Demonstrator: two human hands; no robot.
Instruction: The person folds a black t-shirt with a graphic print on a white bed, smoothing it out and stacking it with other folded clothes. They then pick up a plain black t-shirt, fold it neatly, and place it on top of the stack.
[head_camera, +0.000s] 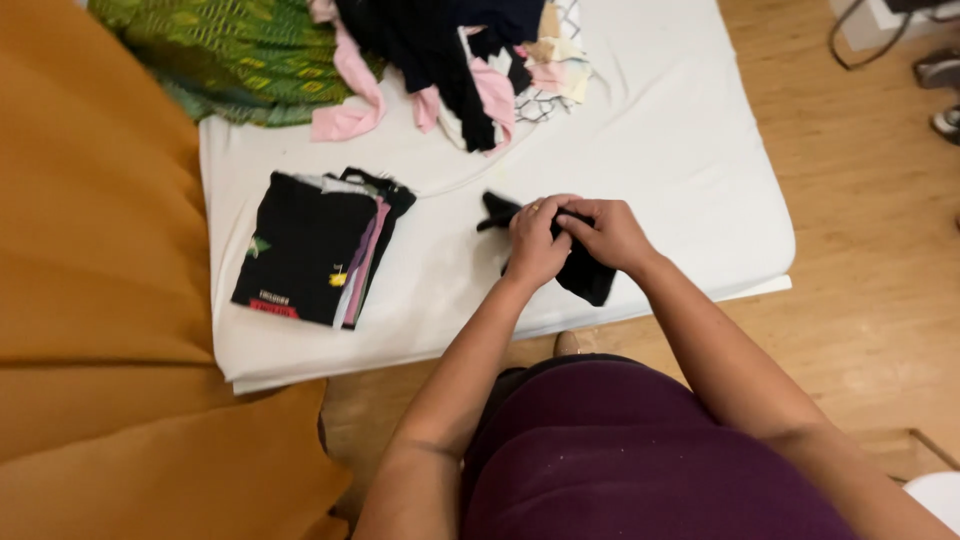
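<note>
Both of my hands are closed on a small black garment (588, 278) over the near part of a white mattress (680, 150). My left hand (535, 243) grips its middle, fingers curled, with a ring on one finger. My right hand (608, 233) pinches the cloth right beside it. One black end sticks out to the left of my hands, another hangs down toward the mattress edge. To the left lies a neat stack of folded clothes (318, 248), black on top with pink and white layers showing at its side.
A loose heap of clothes (450, 60) in black, pink, cream and green patterned cloth (235, 55) sits at the far end of the mattress. Orange fabric (90, 280) fills the left side. Wooden floor (870, 200) lies to the right, with cables and shoes at the top corner.
</note>
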